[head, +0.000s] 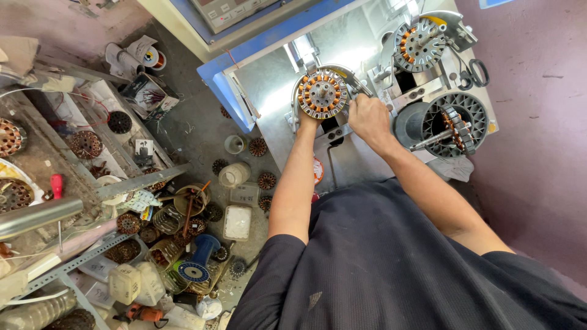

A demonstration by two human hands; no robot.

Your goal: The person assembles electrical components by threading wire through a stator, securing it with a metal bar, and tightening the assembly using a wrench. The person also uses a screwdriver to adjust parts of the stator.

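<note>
1. Stator core (321, 93), round, with copper-wound orange-insulated teeth, sits in the left-hand holder on the metal bench (269, 91) of the winding machine, toward the bench's left edge.
2. Left hand (307, 118) reaches up from below the stator core; its fingers curl against the lower left rim of the core. How firmly it grips cannot be told, since the fingers are largely hidden behind the wrist.
3. Right hand (367, 116) is closed in a loose fist just beside the right rim of the stator core, knuckles toward the camera. Whatever it pinches is hidden by the fist.
4. Second stator (419, 44), also copper-wound, is mounted in a matching holder near the far right corner of the bench, well apart from both hands.
5. Grey ribbed housing (455, 125) with a shaft through its centre lies at the right edge of the bench, near the right forearm.
6. Scissors (477, 73) rest at the right edge, between the second stator and the housing.
7. Floor (202, 131) left of the bench carries scattered wound stators, plastic containers and a blue spool (199, 260).
</note>
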